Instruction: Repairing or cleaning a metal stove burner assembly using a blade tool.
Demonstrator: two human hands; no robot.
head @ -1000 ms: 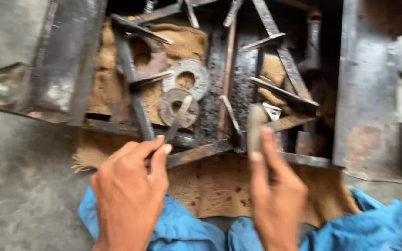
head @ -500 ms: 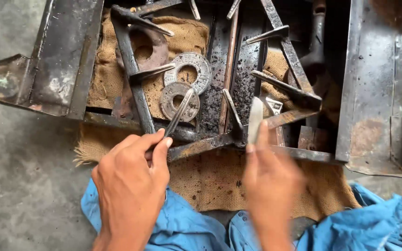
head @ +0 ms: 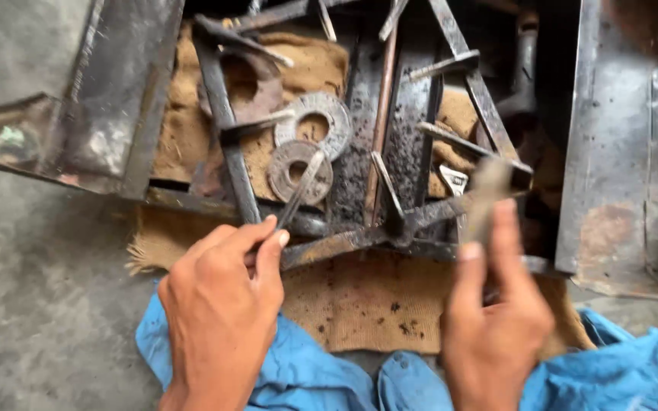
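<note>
Two bare hands work over a blackened welded steel frame [head: 390, 228] that rests on burlap sacking [head: 359, 297] spread on a concrete floor [head: 32, 304]. At the far left, a dark sheet-metal panel [head: 116, 99] leans along the frame's edge. The left hand [head: 222, 312] has its fingers curled shut, thumb and forefinger pinching the near end of a thin metal rod [head: 302, 190]. That rod angles up and away, its far tip lying over the lower of two rusty ring-shaped washers [head: 298, 171]; the upper washer [head: 315, 125] sits just beside it on the sacking. Further right, the right hand [head: 496, 327] is motion-blurred; its fingers wrap a short grey bar-shaped tool [head: 485, 194] held upright beside the frame's crossbars. Blue fabric [head: 306, 380] covers the person's knees beneath both hands.
</note>
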